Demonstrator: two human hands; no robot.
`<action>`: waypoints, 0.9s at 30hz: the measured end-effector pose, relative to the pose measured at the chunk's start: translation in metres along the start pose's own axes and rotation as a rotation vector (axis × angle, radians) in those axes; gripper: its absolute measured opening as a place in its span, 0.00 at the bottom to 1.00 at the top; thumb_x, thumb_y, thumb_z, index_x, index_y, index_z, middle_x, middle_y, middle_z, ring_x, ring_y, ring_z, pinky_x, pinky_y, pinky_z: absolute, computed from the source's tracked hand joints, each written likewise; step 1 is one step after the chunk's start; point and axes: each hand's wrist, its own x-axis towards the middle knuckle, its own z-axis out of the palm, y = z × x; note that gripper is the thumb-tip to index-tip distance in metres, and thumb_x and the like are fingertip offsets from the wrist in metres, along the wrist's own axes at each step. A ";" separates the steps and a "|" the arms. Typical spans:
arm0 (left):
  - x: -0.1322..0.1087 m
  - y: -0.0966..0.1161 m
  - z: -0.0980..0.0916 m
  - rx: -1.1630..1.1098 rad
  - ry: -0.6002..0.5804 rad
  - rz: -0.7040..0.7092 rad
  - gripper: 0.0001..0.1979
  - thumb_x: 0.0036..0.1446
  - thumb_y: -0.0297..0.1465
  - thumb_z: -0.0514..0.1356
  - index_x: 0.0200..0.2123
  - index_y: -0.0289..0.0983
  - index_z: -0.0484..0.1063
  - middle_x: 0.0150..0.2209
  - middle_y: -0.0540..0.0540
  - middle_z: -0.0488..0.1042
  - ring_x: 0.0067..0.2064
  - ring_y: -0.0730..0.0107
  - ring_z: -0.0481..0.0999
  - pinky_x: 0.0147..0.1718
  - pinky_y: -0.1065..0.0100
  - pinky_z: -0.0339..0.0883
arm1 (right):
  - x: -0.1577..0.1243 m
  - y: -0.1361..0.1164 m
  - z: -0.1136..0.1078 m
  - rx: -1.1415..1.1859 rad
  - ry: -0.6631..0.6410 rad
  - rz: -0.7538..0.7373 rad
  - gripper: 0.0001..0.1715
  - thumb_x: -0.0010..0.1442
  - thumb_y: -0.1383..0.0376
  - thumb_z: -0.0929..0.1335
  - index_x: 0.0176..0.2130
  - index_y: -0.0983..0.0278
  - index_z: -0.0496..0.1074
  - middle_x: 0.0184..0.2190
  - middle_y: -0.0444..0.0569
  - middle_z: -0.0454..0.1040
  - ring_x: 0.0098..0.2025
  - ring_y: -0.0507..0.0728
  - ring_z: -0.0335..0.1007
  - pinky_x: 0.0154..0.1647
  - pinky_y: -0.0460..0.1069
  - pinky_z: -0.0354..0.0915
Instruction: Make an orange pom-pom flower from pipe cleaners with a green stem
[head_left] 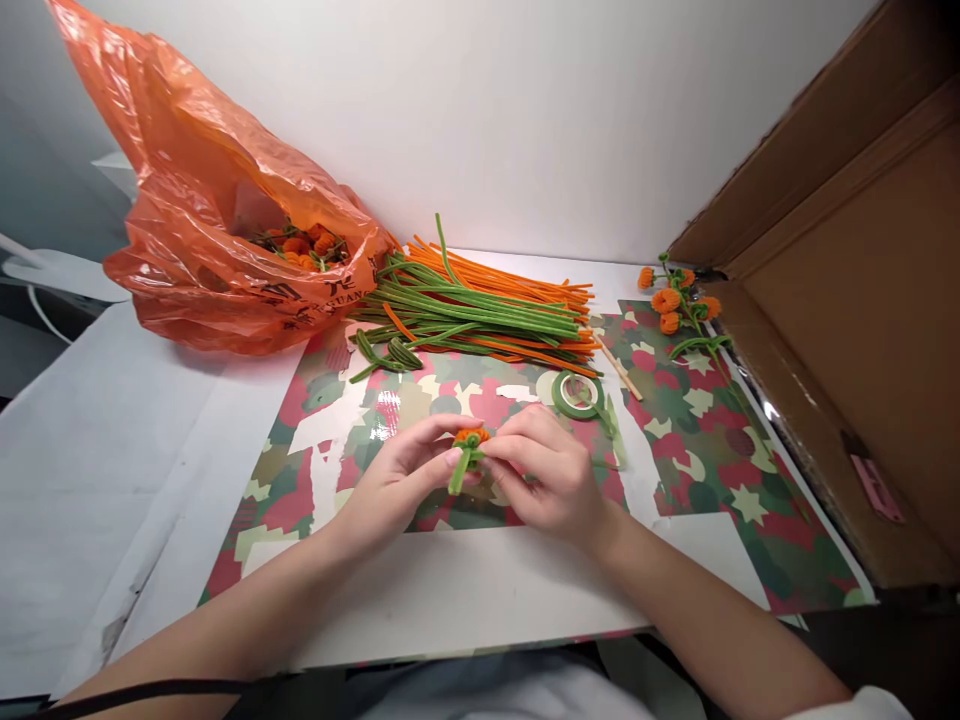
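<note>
Above the camouflage sheet [748,505] | left hand [405,482] and right hand [551,472] close together, fingertips pinching the fuzzy orange-green piece [469,455] between them | I judge it light, soft, bendy, crushable; I'd spare the orange head [472,436], hold the green stem [458,480]

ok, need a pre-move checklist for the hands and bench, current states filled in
1. Left hand holding the orange-and-green piece: ok, thumb and fingers around it.
2. Right hand on the same piece: ok, fingertips at its right side.
3. Grip firm enough: cannot tell from a still view.
4. Green tape roll near at hand: ok, lies just beyond the right hand.
5. Bundle of fuzzy stems tidy: not ok, one green stem sticks up out of it.
6. Pink tool closed: cannot tell, too little detail.
</note>
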 end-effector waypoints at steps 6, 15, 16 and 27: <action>0.003 0.005 0.000 -0.139 0.070 -0.156 0.15 0.53 0.37 0.67 0.44 0.41 0.73 0.35 0.50 0.76 0.34 0.74 0.78 0.36 0.73 0.74 | -0.003 0.007 -0.003 -0.134 -0.021 -0.157 0.09 0.61 0.74 0.63 0.37 0.64 0.70 0.29 0.48 0.73 0.32 0.54 0.65 0.36 0.51 0.63; 0.004 0.015 -0.002 -0.097 0.022 -0.329 0.13 0.51 0.39 0.67 0.25 0.35 0.71 0.28 0.49 0.75 0.31 0.70 0.77 0.35 0.71 0.74 | 0.001 0.011 -0.004 -0.197 0.007 -0.257 0.09 0.60 0.75 0.63 0.36 0.64 0.70 0.26 0.48 0.73 0.31 0.54 0.64 0.35 0.51 0.63; 0.003 0.014 -0.002 -0.063 0.025 -0.309 0.13 0.52 0.40 0.66 0.26 0.35 0.72 0.30 0.49 0.74 0.33 0.70 0.77 0.37 0.70 0.74 | 0.000 0.011 -0.003 -0.193 0.008 -0.251 0.09 0.60 0.75 0.63 0.36 0.64 0.70 0.26 0.47 0.72 0.31 0.54 0.64 0.35 0.51 0.63; 0.000 0.012 0.002 -0.038 -0.051 -0.343 0.14 0.56 0.42 0.62 0.30 0.36 0.72 0.33 0.47 0.75 0.37 0.67 0.77 0.39 0.67 0.73 | -0.005 0.010 -0.002 -0.055 0.015 -0.117 0.10 0.61 0.75 0.63 0.36 0.64 0.73 0.29 0.49 0.72 0.31 0.54 0.65 0.33 0.51 0.63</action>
